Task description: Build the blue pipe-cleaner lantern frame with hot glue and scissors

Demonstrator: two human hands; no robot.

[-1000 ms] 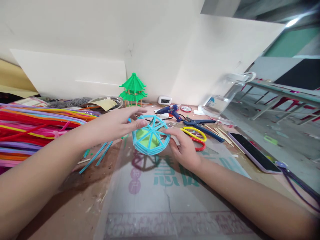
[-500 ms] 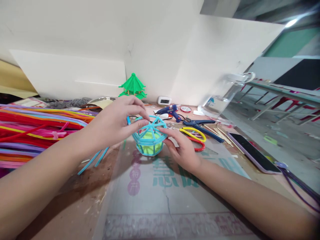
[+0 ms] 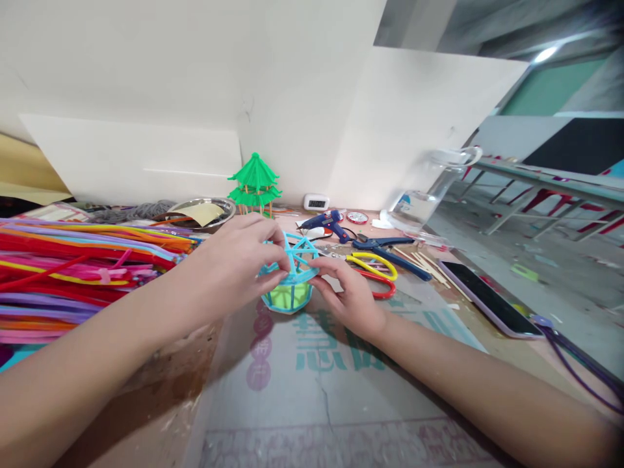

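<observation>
White boards back a cluttered counter [image 3: 302, 390]. At its middle stands a blue frame model [image 3: 291, 276], upright, domed top upward, green inside. Left hand [image 3: 234, 266] pinches its top rim; right hand [image 3: 348, 296] pinches the right side. Pipe cleaners [image 3: 73, 266] crowd the left; scissors [image 3: 373, 266] lie right; the near counter lies open.

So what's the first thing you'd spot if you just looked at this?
Both hands, the left hand and right hand, pinch a little blue pipe-cleaner frame with a green piece inside, mid-table. At the left lies a big bright pile of pipe cleaners, and a green pagoda model stands by the back wall.
</observation>
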